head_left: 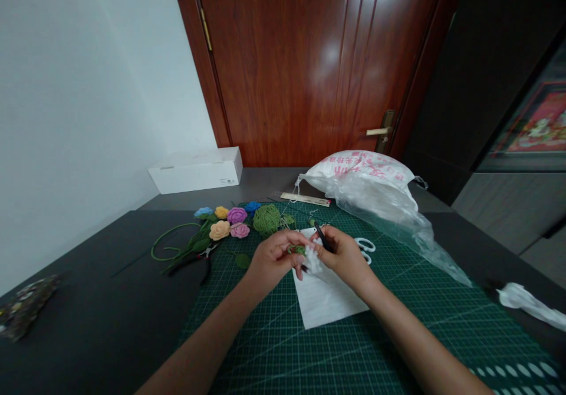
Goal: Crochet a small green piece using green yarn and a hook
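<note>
The left hand (275, 258) and right hand (345, 254) clamp one white tuft (313, 260) above one paper sheet (325, 298); the right also grips one black tool (323, 236). Beyond the sheet lie six crocheted roses (237, 215) and one green yarn ball (266, 219).

The cutting mat (354, 348) is dark green, ruled with a fine white grid, and the sheet of paper (325, 300) on it is plain white. A tuft of white fluff (313, 259) flecked with green sits beside a slim black tool (322, 237), while crocheted roses (237, 215) run yellow, purple, pink and blue near a moss-green yarn ball (266, 219). The plastic bag (358, 168) carries pink lettering, and the door (283, 59) shows reddish-brown wood grain.
</note>
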`<state>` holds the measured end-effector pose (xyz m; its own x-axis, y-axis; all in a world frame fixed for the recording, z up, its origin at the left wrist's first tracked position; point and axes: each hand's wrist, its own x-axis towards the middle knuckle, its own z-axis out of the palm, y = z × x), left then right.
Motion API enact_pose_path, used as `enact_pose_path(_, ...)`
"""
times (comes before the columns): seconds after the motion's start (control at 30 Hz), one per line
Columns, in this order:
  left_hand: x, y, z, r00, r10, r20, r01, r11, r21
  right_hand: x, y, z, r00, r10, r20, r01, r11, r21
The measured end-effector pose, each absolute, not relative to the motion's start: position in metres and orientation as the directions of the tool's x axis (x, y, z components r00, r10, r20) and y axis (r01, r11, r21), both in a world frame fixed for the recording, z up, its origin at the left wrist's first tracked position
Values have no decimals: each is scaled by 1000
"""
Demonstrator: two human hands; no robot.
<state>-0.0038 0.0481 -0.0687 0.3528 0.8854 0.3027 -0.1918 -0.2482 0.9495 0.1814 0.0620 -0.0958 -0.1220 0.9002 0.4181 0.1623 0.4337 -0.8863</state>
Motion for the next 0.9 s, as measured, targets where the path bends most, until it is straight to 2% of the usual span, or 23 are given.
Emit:
enact_pose_path(0.37, -3, 47, -72, 464, 831, 305, -194, -241, 951, 181, 65, -100, -111, 925, 364, 105, 375, -921)
enact_pose_path(0.63, -2, 45, -68, 433, 853, 292, -170, -241, 956, 179, 61, -97, -88, 934, 347, 47, 351, -935)
enact_pose_path(0.77, -4, 45, -64, 404, 868, 290, -156, -247, 956, 188, 59, -87, 57, 934, 352, -20, 354, -935)
enact_pose_path(0.9, -6, 44, -63, 372, 878, 301, -142, -266, 953, 192, 55, -72, 163, 926, 340, -164, 366, -916)
